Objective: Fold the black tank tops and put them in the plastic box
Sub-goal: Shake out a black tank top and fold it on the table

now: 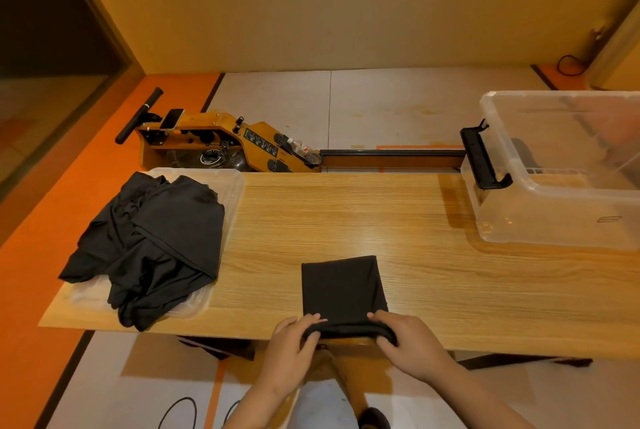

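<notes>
No text can be read (the label panel (pixel 261 146) on the rowing machine (pixel 221 132) is too small)

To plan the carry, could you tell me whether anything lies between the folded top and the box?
Nothing visible does. The left hand and right hand grip the top; only bare table lies between it and the box, far right. The pile sits left, off that path.

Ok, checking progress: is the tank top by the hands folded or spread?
Folded: the tank top lies as a compact rectangle on the table, and the left hand and right hand grip its doubled near edge.
</notes>
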A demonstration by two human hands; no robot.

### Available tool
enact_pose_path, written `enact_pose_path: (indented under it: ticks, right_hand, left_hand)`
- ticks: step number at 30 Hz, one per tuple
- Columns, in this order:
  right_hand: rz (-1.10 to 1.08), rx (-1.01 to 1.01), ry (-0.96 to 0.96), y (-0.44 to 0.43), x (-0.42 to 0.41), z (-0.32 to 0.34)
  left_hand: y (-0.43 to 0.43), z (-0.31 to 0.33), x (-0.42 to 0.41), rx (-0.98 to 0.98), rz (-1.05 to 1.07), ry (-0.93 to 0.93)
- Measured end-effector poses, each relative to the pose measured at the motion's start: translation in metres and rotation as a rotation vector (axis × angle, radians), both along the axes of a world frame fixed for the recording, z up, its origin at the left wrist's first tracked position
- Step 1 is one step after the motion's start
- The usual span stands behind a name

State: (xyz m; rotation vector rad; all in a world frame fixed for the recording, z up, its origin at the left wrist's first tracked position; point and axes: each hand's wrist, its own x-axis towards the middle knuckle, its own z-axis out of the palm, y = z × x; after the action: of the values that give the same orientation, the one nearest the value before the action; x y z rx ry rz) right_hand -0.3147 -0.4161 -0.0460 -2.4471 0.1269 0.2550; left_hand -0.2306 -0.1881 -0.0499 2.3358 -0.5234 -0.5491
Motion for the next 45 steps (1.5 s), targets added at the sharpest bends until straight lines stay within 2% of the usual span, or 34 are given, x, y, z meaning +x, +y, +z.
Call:
enact_pose_path:
  ticks: [6,11,20,25,29,32,35,37,39,42,45]
  right_hand:
    - [-0.173,0.182,0.049,-0.016,0.033,0.018]
    - [-0.230,0.184,0.099,-0.022,0.068,0.018]
    - [-0.353,-0.170,0.209,-0.012,0.111,0.005]
    - [-0.412,-0.359,0.294,-0.003,0.120,-0.001]
    - [-0.434,-0.429,0.326,-0.006,0.123,0.000]
    - [-0.554,-0.378,0.284,-0.013,0.120,0.003]
    - [-0.680,-0.210,0.012,-0.021,0.110,0.007]
    - [-0.570,-0.175,-0.275,-0.019,0.104,0.012]
    - [-0.341,-0.161,-0.437,-0.001,0.101,0.016]
    - [0.005,-0.248,-0.477,0.034,0.099,0.001]
    - [0.079,-0.396,-0.359,0.033,0.092,-0.029]
  left_hand:
    - [-0.008,0.019,0.030,-0.172,0.061,0.118]
    - [-0.018,0.021,0.061,-0.210,0.111,0.193]
    - [-0.038,0.004,0.084,-0.064,0.243,0.116]
    - [-0.044,-0.004,0.088,0.177,0.207,0.000]
    - [-0.045,-0.005,0.088,0.239,0.228,0.014]
    - [-0.044,-0.002,0.085,0.231,0.276,-0.025]
    - [-0.041,-0.001,0.083,0.128,0.341,-0.258]
    - [-0.043,0.000,0.079,0.062,0.301,-0.427]
    - [-0.052,-0.002,0.070,0.043,0.160,-0.528]
    - [-0.062,-0.019,0.057,0.081,-0.107,-0.575]
    - [-0.055,-0.034,0.060,0.197,-0.154,-0.455]
